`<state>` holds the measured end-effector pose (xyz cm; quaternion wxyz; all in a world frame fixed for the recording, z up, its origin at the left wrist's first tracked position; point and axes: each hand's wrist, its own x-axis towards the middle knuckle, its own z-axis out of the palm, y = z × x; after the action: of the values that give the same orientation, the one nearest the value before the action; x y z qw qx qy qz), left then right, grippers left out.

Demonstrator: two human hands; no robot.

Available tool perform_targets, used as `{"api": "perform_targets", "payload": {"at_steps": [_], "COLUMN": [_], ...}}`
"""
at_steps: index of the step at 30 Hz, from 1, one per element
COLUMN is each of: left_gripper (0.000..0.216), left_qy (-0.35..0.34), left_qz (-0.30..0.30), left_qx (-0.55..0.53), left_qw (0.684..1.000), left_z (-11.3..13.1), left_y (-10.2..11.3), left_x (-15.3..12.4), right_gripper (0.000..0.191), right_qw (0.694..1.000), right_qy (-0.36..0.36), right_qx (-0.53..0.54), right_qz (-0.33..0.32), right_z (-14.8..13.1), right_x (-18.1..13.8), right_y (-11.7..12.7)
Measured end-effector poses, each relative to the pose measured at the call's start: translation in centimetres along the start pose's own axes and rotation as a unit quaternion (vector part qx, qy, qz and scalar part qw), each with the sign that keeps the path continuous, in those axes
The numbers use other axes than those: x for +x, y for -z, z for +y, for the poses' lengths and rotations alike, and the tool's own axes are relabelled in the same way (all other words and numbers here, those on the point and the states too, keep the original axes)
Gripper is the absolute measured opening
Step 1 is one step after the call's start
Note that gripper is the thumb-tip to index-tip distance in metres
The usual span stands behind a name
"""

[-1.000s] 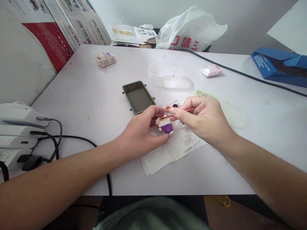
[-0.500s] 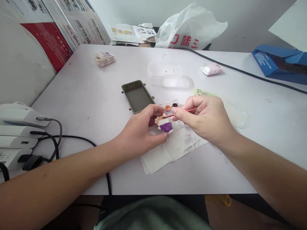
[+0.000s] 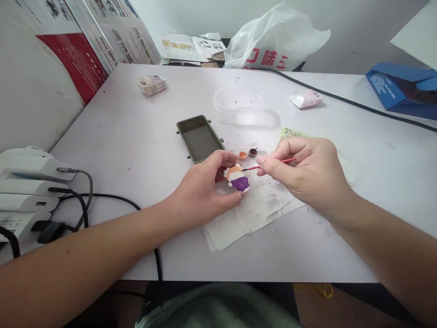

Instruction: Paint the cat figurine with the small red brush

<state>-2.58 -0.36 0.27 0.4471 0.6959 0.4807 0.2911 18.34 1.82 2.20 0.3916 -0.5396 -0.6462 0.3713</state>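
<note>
My left hand [image 3: 205, 187] pinches a small white figurine [image 3: 236, 178] painted orange on top and purple below, holding it just above a sheet of white tissue paper [image 3: 254, 212]. My right hand [image 3: 303, 171] grips a thin red paintbrush [image 3: 273, 165]; its dark tip points left and sits just right of the figurine's orange part. Two tiny paint pots, one orange [image 3: 242, 155] and one dark brown [image 3: 253, 151], stand right behind the figurine.
An olive green tray [image 3: 200, 137] lies behind my left hand, a clear plastic lid [image 3: 244, 105] farther back. White chargers with black cables [image 3: 30, 191] crowd the left edge. A white plastic bag [image 3: 273, 41], a blue box [image 3: 403, 89], small packets [image 3: 151, 84] and a black cable [image 3: 358, 105] sit at the back.
My right hand has drawn the brush to the right, off the figurine's orange part. The view shifted slightly; the left hand still holds the figurine in the same place.
</note>
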Motion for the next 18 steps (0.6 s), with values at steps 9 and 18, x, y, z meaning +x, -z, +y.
{"api": "perform_targets", "payload": {"at_steps": [9,18], "left_gripper": [0.044,0.044], "left_qy": [-0.011,-0.035], "left_qz": [0.001,-0.002], "left_qx": [-0.008,-0.016], "left_qw": [1.000,0.999], "left_z": [-0.02,-0.15], "left_y": [-0.09,-0.12], "left_x": [0.06,0.29], "right_gripper": [0.022,0.018], "right_qw": [0.994,0.995], "right_qy": [-0.009,0.015], "right_qx": [0.088,0.063], "right_qz": [-0.057,-0.077], "right_z": [0.31,0.27], "right_x": [0.18,0.39], "right_y": [-0.73,-0.69]}}
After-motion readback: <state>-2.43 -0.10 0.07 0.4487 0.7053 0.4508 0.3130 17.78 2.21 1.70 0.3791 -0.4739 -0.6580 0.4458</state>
